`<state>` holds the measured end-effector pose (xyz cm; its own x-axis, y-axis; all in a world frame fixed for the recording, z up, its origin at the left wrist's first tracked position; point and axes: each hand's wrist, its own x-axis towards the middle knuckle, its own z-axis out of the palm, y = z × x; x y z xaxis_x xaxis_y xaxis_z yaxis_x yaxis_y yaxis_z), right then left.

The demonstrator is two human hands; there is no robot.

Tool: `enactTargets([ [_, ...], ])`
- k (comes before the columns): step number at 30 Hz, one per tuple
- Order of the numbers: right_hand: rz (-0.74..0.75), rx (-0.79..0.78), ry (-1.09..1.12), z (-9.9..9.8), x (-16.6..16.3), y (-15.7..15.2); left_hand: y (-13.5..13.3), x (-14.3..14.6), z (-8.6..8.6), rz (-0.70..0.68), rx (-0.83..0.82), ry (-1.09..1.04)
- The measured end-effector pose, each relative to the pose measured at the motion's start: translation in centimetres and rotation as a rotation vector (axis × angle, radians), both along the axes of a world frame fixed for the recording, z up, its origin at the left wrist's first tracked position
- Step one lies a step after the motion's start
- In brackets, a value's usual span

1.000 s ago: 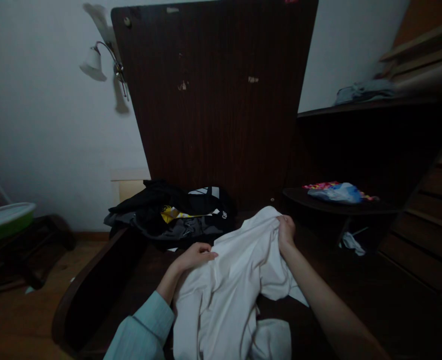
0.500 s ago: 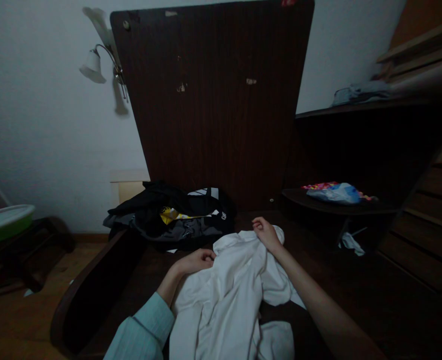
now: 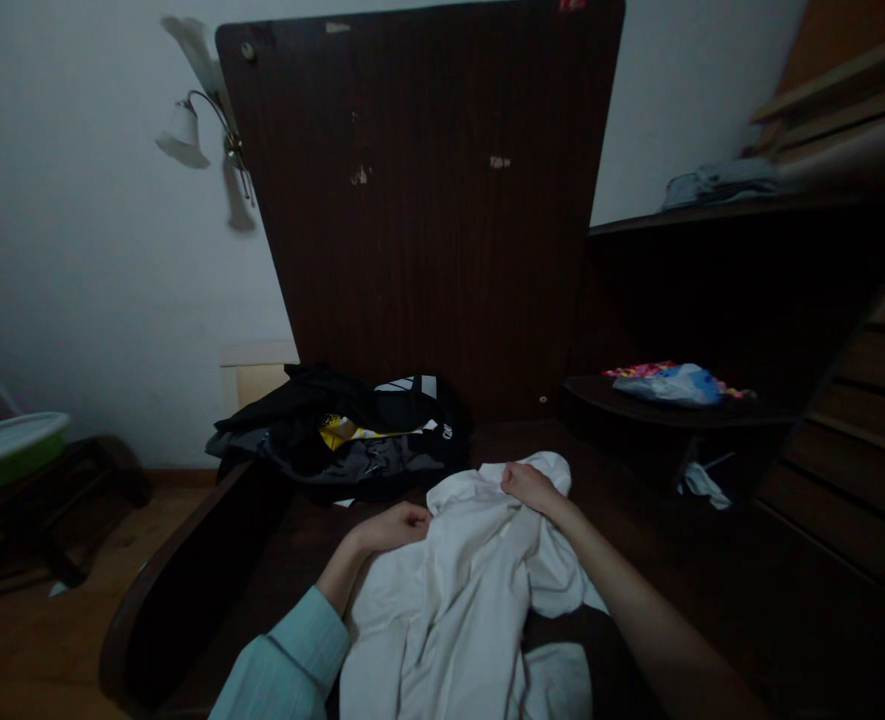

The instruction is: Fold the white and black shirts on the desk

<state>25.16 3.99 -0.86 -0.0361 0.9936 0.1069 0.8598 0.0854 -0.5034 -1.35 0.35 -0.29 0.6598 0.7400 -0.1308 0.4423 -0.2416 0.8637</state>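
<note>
A crumpled white garment lies spread in loose folds on the dark wooden surface in front of me; its exact kind is hard to tell. My left hand is closed at the garment's left edge, thumb and fingers pinching the cloth. Near its far end, my right hand lies on the fabric with fingers curled closed around a bit of it. A pale green sleeve covers my left forearm, while the right forearm is bare.
A pile of dark clothes lies beyond my left hand, against an upright brown panel. To the right, a corner shelf holds a plastic bag. A raised wooden side rail runs along the left, with a green basin past it.
My right hand has dropped slightly onto the far part of the garment, and its fingers have closed down on the cloth. The left hand has hardly moved.
</note>
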Motion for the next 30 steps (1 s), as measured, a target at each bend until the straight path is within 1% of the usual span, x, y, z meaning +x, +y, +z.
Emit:
enactTargets([
  [3,-0.061,-0.008,0.027,0.5,0.1,0.0,-0.3,0.1,0.2,-0.062,-0.067,-0.013],
  [6,-0.134,-0.004,0.089,1.2,0.3,0.0,-0.6,0.2,0.5,-0.112,-0.096,-0.027],
  [8,-0.212,0.072,0.136,1.6,0.4,0.0,-0.7,0.2,0.7,-0.119,-0.106,-0.03],
  [11,-0.332,0.267,0.172,1.7,0.6,0.0,-0.8,0.3,0.7,-0.087,-0.127,-0.074],
  [13,-0.368,0.353,0.17,1.5,0.6,0.1,-0.8,0.3,0.6,-0.074,-0.162,-0.118],
  [14,-0.375,0.372,0.167,1.4,0.6,0.2,-0.8,0.3,0.5,-0.078,-0.174,-0.132],
  [16,-0.37,0.361,0.162,1.2,0.6,0.3,-0.9,0.3,0.4,-0.104,-0.169,-0.13],
  [18,-0.363,0.318,0.144,1.1,0.7,0.5,-0.9,0.3,0.5,-0.124,-0.119,-0.092],
  [20,-0.378,0.268,0.092,1.0,0.8,0.5,-0.7,0.1,0.7,-0.098,-0.051,-0.054],
  [22,-0.404,0.219,0.015,1.0,1.0,0.6,-0.5,-0.1,1.1,0.005,0.016,-0.033],
  [23,-0.411,0.195,-0.02,0.9,1.2,0.6,-0.3,-0.3,1.3,0.098,0.054,-0.028],
  [24,-0.413,0.169,-0.048,0.9,1.3,0.6,-0.1,-0.6,1.6,0.224,0.109,-0.022],
  [25,-0.412,0.144,-0.072,0.8,1.5,0.6,0.0,-0.8,1.8,0.384,0.187,-0.009],
  [28,-0.404,0.085,-0.137,0.6,1.8,0.6,0.2,-1.7,2.6,0.932,0.49,0.032],
  [29,-0.399,0.071,-0.16,0.6,1.9,0.7,0.1,-2.0,2.9,1.071,0.582,0.012],
  [30,-0.392,0.059,-0.183,0.5,1.9,0.6,0.0,-2.3,3.2,1.168,0.662,-0.028],
])
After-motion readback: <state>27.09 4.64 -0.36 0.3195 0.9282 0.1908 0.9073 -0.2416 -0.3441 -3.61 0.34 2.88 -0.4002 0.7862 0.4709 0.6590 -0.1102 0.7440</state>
